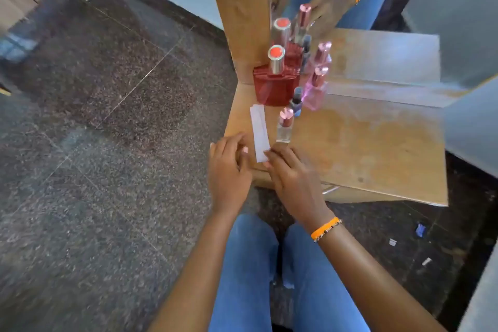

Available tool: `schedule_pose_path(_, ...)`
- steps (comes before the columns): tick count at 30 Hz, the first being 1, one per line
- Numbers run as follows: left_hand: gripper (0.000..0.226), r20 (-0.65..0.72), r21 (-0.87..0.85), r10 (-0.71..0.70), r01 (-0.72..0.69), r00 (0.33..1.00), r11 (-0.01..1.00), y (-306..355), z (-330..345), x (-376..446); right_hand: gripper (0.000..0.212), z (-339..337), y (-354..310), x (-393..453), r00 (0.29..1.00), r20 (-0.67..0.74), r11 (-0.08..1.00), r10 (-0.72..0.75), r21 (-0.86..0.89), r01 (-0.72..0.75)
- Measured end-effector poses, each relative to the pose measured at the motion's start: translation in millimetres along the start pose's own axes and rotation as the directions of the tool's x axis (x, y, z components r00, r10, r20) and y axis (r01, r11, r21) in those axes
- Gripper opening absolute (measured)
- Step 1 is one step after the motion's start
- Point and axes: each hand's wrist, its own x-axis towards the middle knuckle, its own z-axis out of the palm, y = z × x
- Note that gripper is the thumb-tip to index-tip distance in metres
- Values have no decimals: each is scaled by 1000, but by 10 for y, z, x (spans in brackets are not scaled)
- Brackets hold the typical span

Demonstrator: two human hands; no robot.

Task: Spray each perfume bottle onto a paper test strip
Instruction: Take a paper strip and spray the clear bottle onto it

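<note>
A white paper test strip [259,131] lies on the left front corner of a wooden dresser top [363,148]. My left hand [229,167] rests at its near left side and my right hand [291,175] touches its near right end with the fingertips. Just right of the strip stands a small clear bottle with a pink cap [285,127]. Behind it are a small blue bottle [296,102], a pink bottle [316,89] and a large red bottle with a silver cap [276,83]. All are capped and upright.
A mirror [377,8] stands at the back of the dresser and reflects the bottles and my hand. A dark speckled tile floor [107,116] lies to the left. Small paper scraps [420,229] lie on the floor at the right. My knees in blue jeans [250,264] are below.
</note>
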Motion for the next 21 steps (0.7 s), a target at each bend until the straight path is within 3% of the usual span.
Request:
schedule_pose_path(3,29,-13,23,59,-58,998,998,-149,146,53,11,132,13,3,989,-126,997,74,33,-71)
schedule_pose_path(7,28,-99,45,105,-101,990,994,-294,269,75,16,223,-66,57,946,-185,962,267,101,-252)
schedule_pose_path(13,29,-84,22,181,-180,980,984,-306,257,55,20,290,-216,42,854,-152,867,497,117,-484)
schedule_pose_path(21,28,-90,52,224,-220,971,974,-337,266,26,11,203,-193,155,790,-84,783,607,234,-577)
